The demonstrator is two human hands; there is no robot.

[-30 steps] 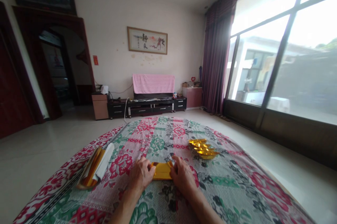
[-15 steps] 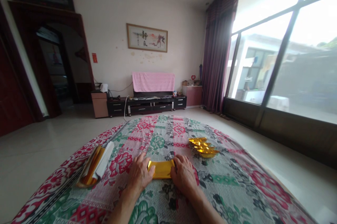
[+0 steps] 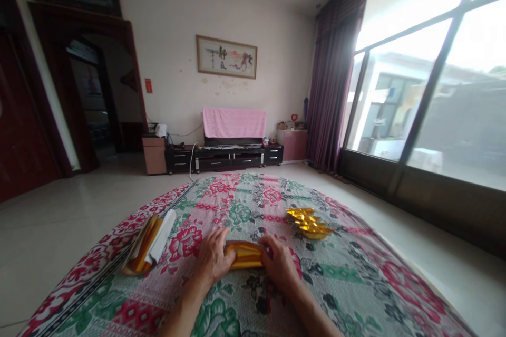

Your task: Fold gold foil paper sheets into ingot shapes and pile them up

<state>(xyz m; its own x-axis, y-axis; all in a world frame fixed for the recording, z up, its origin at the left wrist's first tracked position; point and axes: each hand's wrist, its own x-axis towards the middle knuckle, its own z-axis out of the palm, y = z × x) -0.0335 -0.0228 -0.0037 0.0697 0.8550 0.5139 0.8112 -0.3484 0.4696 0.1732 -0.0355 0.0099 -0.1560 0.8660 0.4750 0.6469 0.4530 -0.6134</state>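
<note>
A gold foil sheet (image 3: 248,256), folded into a band, lies between my hands over the flowered cloth (image 3: 237,214). My left hand (image 3: 214,257) grips its left end, thumb on the near face. At the right end my right hand (image 3: 278,262) holds it with fingers bent around the edge. Several folded gold foil pieces (image 3: 309,222) sit nested in a row beyond my right hand. Off to the left rests a bundle of gold and white sheets (image 3: 148,244), partly rolled.
The cloth covers a round-edged table. Past it, a low black cabinet (image 3: 229,160) stands by the wall beside a pink-draped object (image 3: 234,123). A large window (image 3: 399,99) and purple curtain (image 3: 330,84) are at the right.
The gold sheet's near face has gone from smooth and flat to curved, with darker streaks. Both hands keep their hold on its ends. The view has shifted slightly left.
</note>
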